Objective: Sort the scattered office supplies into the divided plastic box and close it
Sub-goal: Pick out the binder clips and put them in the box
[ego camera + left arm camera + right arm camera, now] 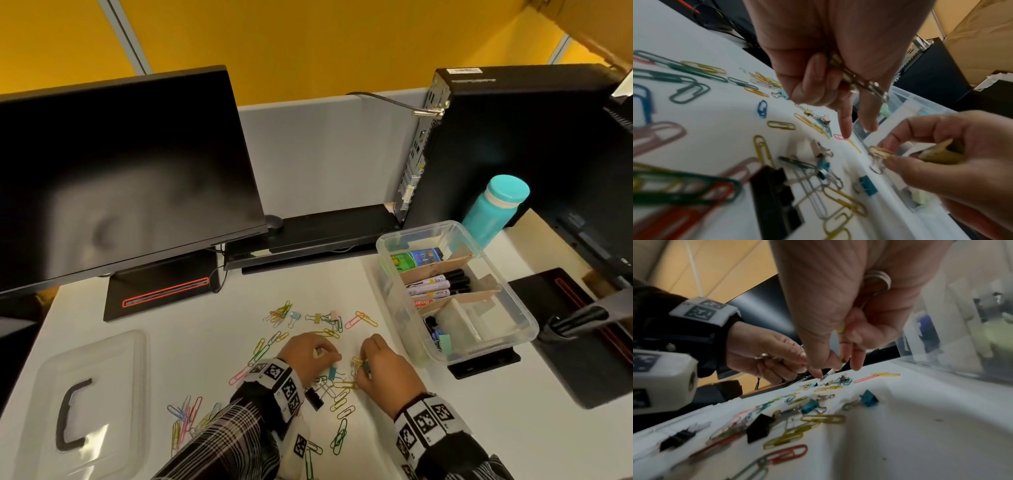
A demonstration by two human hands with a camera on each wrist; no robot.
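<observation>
Coloured paper clips [342,401] and small binder clips lie scattered on the white desk. My left hand [325,354] grips a bunch of binder clips [869,86] in its curled fingers, with the index finger [844,126] pointing down at the desk. Just right of it, my right hand [363,368] pinches a yellow binder clip [937,154] with a yellow paper clip [879,151] caught on it. A black binder clip [313,397] and a blue one [869,400] lie below the hands. The open divided box [529,325] stands at the right, holding markers [435,284] and clips.
The box's clear lid [113,359] with a black handle lies at the front left. A monitor [120,171], a keyboard [308,233], a computer tower [513,137] and a teal bottle [496,209] stand behind. Another monitor's stand [565,325] sits at the right.
</observation>
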